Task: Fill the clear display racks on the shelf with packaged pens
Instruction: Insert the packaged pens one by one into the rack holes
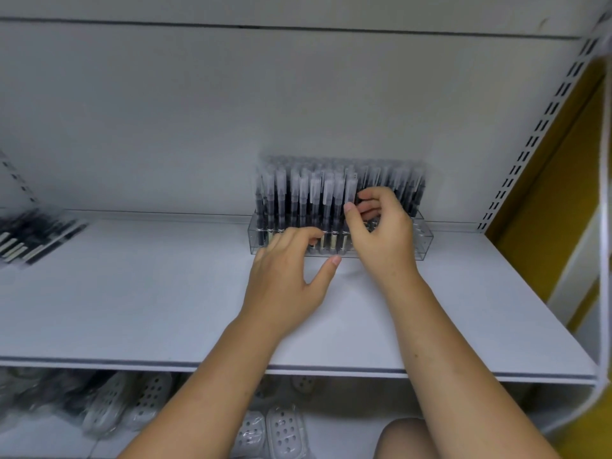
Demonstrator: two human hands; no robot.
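A clear display rack [425,241] stands at the back of the white shelf [132,309], right of centre. Several packaged pens [298,193] with dark barrels and frosted caps stand upright in it, filling most of its slots; the front right end holds none. My left hand [284,276] rests its straight fingers against the rack's front left wall, thumb spread on the shelf. My right hand [384,240] is over the rack's front right part, thumb and curled fingers pinching a packaged pen [360,201] that is mostly hidden by the fingers.
A pile of loose packaged pens [29,236] lies at the shelf's far left. A slotted upright [530,144] borders the shelf on the right, with a yellow wall behind it. White perforated packaged items [284,432] lie on the lower shelf.
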